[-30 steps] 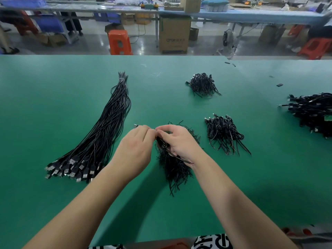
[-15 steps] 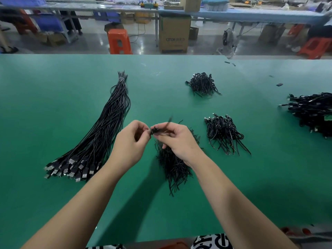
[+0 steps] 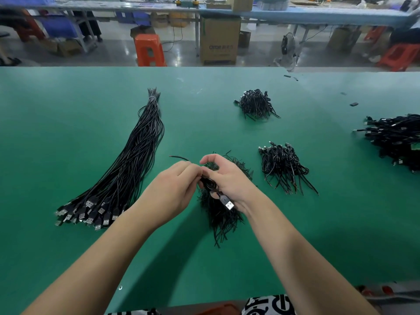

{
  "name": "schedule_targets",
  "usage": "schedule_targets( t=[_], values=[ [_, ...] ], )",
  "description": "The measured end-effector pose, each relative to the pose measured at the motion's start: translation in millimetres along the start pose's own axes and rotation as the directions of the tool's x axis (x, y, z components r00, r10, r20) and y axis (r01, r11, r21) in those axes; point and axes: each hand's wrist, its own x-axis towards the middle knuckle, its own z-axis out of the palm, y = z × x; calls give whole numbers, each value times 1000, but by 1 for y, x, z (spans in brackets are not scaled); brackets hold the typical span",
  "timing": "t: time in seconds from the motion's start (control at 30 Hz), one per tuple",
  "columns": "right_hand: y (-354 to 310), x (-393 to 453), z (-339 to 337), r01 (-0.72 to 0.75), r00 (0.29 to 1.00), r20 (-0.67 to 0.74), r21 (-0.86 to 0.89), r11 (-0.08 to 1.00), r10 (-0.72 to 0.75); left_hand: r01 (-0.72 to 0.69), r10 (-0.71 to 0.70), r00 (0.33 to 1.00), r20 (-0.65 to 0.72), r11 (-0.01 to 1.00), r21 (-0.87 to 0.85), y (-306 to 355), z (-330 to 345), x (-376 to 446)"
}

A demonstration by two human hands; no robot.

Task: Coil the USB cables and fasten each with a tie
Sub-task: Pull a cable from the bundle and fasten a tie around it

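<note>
**USB cable coiled in your hands: bind it before it springs**

The USB cable [image 3: 208, 181] sits as a small coil between your two hands, held above the green table [image 3: 68, 92] and over the loose heap of ties [image 3: 220, 214]. Its plug [image 3: 228, 204] hangs from the heel of your right hand [image 3: 229, 178], and a thin dark end [image 3: 179, 158], which looks like the tie's tail, sticks out past your left knuckles.

Your right hand holds the coil in its lower fingers and palm, with the forefinger and thumb lifted and curved free above it. Your left hand [image 3: 172, 192] is curled with its fingertips pinched at the coil's left side; whether they grip the tie or the cable itself is hidden.

To do this step well, keep the loops stacked and flat under the right fingers so none slips out. Wrap the tie across the middle of the coil, not near the plug, and pull it snug before you twist. Twist close to the cable so the ends lie short. Then it likely belongs with the finished bundles [image 3: 284, 167] on your right, well apart from the straight cables [image 3: 127, 176] on your left
</note>
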Motion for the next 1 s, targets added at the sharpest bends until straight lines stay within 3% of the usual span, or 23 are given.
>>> schedule_targets(
  t=[0.07, 0.17, 0.27, 0.37, 0.47, 0.57, 0.67, 0.77, 0.93, 1.0],
  values=[
    [0, 1, -3, -15, 999, 34, 31, 999, 14, 1, -1, 1000, 0, 1000, 7, 1, 1, 0],
    [2, 1, -8, -3, 998, 66, 135, 991, -6, 158, -166, 985, -51, 977, -142, 3, 5, 2],
    [3, -1, -12, 38, 984, 157, 249, 968, -79, 355, -412, 908, -80, 855, -377, -2, 8, 6],
    [4, -1, -10, 90, 985, 129, 181, 979, -115, 441, -508, 861, -21, 766, -468, -8, 10, 11],
    [2, 1, -7, 107, 994, -3, 16, 994, -107, 413, -468, 883, -30, 807, -422, -7, 8, 10],
    [3, 2, -4, 90, 992, -73, -156, 984, -102, 272, -303, 949, -82, 925, -267, -2, 4, 8],
    [3, 1, -2, 34, 998, -43, -126, 991, -39, 110, -118, 992, -54, 986, -126, 0, 5, 4],
    [1, 2, -4, -39, 999, -3, -108, 993, 39, 25, -25, 999, -36, 1000, -6, 1, 6, 1],
    [-7, -5, -6, -42, 993, 113, -31, 999, 45, 53, -54, 995, -80, 999, -7, -6, 3, -1],
    [-11, -9, -7, 68, 987, 157, -230, 971, -32, 46, -47, 995, -91, 999, -9, -7, 3, -2]
  ],
)
